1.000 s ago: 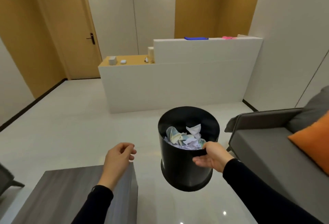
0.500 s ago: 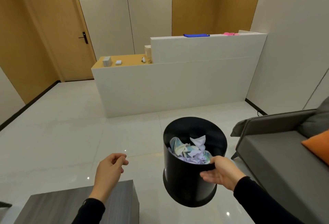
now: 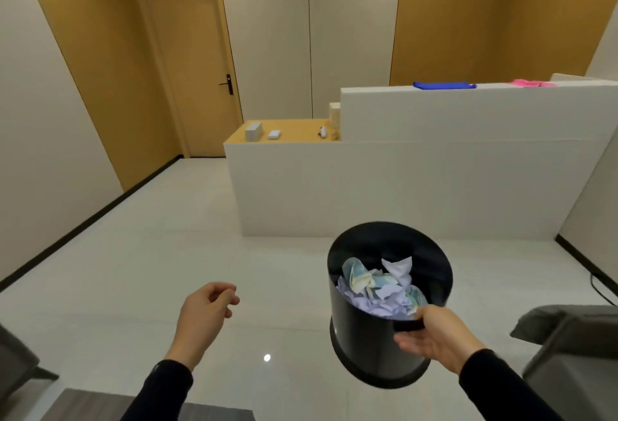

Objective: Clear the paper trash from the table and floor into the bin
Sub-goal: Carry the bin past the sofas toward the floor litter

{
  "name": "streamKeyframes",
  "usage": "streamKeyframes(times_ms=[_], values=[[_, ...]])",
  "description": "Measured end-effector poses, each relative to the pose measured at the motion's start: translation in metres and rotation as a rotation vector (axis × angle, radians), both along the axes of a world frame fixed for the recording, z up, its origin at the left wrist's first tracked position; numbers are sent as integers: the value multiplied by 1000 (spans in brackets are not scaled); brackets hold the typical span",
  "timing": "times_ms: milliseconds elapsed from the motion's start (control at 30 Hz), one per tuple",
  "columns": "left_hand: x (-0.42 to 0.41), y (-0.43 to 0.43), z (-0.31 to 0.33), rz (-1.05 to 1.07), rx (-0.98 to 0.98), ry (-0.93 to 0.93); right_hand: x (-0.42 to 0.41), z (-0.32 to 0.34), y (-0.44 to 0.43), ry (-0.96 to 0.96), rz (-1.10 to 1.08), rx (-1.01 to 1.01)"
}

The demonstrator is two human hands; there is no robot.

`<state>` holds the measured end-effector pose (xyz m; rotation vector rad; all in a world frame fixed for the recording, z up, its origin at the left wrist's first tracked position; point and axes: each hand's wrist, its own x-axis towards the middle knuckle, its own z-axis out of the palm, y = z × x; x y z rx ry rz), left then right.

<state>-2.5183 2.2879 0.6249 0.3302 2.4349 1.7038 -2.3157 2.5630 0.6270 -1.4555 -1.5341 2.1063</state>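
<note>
Bin (image 3: 361, 330) roughly upright, mouth up, in right hand (image 3: 434, 337)

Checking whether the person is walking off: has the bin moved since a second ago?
Yes. The bin, held by the right hand, has moved away from the grey table toward the white counter.

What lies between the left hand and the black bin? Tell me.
Only bare white floor, in the head view; the right hand holds the bin, the left hand holds nothing.

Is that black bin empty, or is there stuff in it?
Partly filled: crumpled paper lies inside the black bin, below its rim. The right hand grips that rim.
</note>
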Motion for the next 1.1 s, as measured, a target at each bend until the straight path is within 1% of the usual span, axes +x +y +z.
streamKeyframes(times_ms=[167, 300, 500, 700, 867, 1100], values=[[-41, 32, -17, 16, -6, -36, -49, 4, 34, 35, 35, -83], [-83, 65, -29, 14, 0, -47, -93, 1, 60, 12, 45, -111], [-184, 119, -42, 11, 41, -57, -189, -7, 105, -34, 27, -110], [-284, 156, -36, 9, 61, -89, -295, 2, 135, -19, 53, -74], [-355, 164, -33, 54, 56, -89, -377, 5, 150, -13, 138, -35], [-418, 137, -33, 259, 66, -81, -497, -3, 150, -76, 352, -36]])
